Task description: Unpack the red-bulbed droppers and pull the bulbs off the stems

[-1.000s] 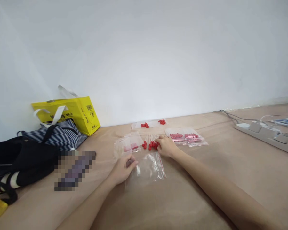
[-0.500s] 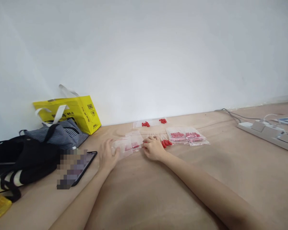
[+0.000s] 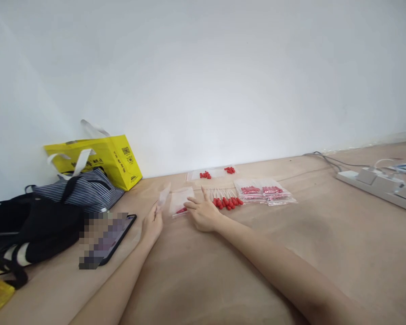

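Observation:
My left hand [image 3: 153,223] pinches a clear plastic bag [image 3: 164,195], which stands up from its fingertips, slightly blurred. Just right of it, another clear zip bag [image 3: 182,197] lies flat with something red near its lower edge. Over that bag's right side, my right hand [image 3: 203,214] is open, fingers spread; whether it touches the bag I cannot tell. Beside this hand lies a row of white sticks with red tips [image 3: 227,203], the tips toward me, partly hidden by the hand. A stack of filled bags [image 3: 264,192] with red tips inside lies farther right.
Near the wall, red-tipped sticks [image 3: 205,175] lie on clear bags. On the left are a phone [image 3: 122,239], a black bag [image 3: 37,225], a striped bag [image 3: 88,192] and a yellow bag [image 3: 125,162]. A power strip [image 3: 375,185] with cables sits right.
My left hand has lifted a clear bag from beside the flat one and closed on it. My right hand has moved left off the red-tipped sticks, spreading its fingers and uncovering more tips.

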### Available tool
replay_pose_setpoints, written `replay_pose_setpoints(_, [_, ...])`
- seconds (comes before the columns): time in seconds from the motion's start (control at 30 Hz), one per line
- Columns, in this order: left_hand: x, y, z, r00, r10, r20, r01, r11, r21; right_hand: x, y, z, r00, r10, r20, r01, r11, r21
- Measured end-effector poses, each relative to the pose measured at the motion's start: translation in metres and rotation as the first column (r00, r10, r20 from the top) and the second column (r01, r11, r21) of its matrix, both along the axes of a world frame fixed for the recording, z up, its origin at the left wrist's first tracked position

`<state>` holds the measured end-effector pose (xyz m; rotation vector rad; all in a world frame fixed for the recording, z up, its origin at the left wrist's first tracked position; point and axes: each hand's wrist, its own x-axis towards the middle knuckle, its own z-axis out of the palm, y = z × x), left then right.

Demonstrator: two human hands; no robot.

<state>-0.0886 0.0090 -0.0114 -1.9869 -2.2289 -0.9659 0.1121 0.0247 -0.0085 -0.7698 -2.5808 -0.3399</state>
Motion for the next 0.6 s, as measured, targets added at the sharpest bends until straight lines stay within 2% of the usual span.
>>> replay_pose_setpoints(0.1, [0.0, 0.001, -0.001, 1.0, -0.012, 0.002, 0.012, 1.0, 0.01, -0.012, -0.006, 0.001, 0.994, 0.102, 0.038, -0.101, 0.995, -0.016])
replay_pose_setpoints(0.2, [0.001, 0.002, -0.006, 0.996, -0.088, -0.027, 0.088, 0.996, -0.019, -0.02, -0.012, 0.002, 0.988, 0.155, 0.026, -0.154, 0.987, -0.041])
replay_pose_setpoints(0.23, [0.002, 0.001, -0.007, 0.99, -0.126, -0.059, 0.123, 0.991, -0.051, -0.021, -0.014, 0.003, 0.994, 0.111, -0.004, -0.112, 0.992, -0.063])
replay_pose_setpoints(0.3, [0.003, 0.001, -0.009, 0.969, -0.183, -0.165, 0.159, 0.976, -0.147, -0.02, -0.015, 0.005, 0.992, -0.096, -0.088, 0.083, 0.986, -0.143])
replay_pose_setpoints(0.37, [0.005, 0.0, -0.01, 0.944, -0.2, -0.264, 0.14, 0.963, -0.229, -0.017, -0.013, 0.006, 0.942, -0.316, -0.116, 0.282, 0.929, -0.238])
replay_pose_setpoints(0.4, [0.006, -0.001, -0.011, 0.938, -0.191, -0.291, 0.12, 0.962, -0.245, -0.015, -0.012, 0.006, 0.922, -0.374, -0.104, 0.337, 0.904, -0.263])
replay_pose_setpoints(0.43, [0.006, -0.001, -0.011, 0.935, -0.179, -0.305, 0.102, 0.962, -0.252, -0.013, -0.011, 0.005, 0.918, -0.389, -0.084, 0.355, 0.897, -0.264])
replay_pose_setpoints(0.6, [0.009, -0.002, -0.01, 0.933, -0.168, -0.32, 0.081, 0.96, -0.267, -0.012, -0.002, 0.001, 0.95, -0.312, -0.005, 0.309, 0.943, -0.123])
